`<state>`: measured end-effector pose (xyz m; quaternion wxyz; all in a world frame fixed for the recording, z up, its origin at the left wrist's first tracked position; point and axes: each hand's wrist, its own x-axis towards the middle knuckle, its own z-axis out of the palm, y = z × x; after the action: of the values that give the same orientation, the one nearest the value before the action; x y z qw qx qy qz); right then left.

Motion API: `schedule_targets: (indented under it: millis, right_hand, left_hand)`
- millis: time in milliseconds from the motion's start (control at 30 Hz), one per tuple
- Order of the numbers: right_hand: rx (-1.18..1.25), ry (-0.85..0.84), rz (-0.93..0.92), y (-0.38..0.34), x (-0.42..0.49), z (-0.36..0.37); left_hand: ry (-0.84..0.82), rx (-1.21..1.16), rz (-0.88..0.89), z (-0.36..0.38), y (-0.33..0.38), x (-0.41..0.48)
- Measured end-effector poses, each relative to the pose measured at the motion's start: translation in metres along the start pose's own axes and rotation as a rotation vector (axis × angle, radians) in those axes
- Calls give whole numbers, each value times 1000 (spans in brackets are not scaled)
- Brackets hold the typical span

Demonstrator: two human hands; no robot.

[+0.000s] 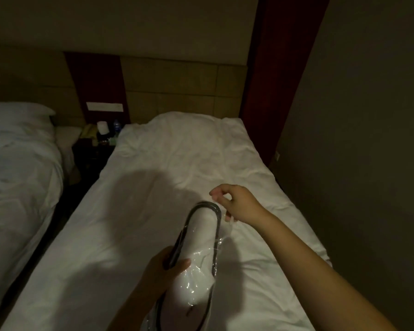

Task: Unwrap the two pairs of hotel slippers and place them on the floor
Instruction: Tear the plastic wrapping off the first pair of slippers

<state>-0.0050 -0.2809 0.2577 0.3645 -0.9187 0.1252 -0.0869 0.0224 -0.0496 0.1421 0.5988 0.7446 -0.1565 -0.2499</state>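
Above the white bed (177,163), the left hand (163,268) clamps the wrapped slipper pair (201,247) mid-length while the right hand (234,204), just beyond its toe end, pinches the clear plastic wrap (222,225), best drawn straight off along the slippers.

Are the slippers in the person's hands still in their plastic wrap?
Partly wrapped: shiny clear plastic covers the lower half of the slippers; the top end looks bare.
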Motion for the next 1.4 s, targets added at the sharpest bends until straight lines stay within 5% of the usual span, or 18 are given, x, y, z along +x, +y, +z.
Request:
schedule_targets:
  millis: [100,200,400,467,567,767,933,1000,1133,1400]
  right_hand:
    - [-118,-197,-2,-1,7,-7]
    - [-151,-203,13,-6,11,-9]
    - [454,92,-21,-15,27,-46]
    - [616,58,-6,-15,29,-42]
    - [593,27,45,-16,29,-30]
    - [667,349,-63,-40,50,-56]
    - [451,203,-75,-35,45,-58]
    - [470,254,-95,-36,46,-69]
    - [895,526,-123,-43,50,-107]
    - [904,672,-25,-21,39,-83]
  left_hand:
    - [-17,-6,50,-3,5,5]
    - [-30,-3,73,-3,5,9]
    - [36,-46,42,-9,10,16]
    - [70,-54,48,-10,17,20]
    - [68,-65,54,-11,19,26]
    - [23,-156,5,-5,24,35]
    - [118,-190,-3,-7,16,42]
    - [69,-178,-49,-10,6,44]
    - [31,-132,-201,-11,-23,49]
    - [27,-208,-522,-7,-74,61]
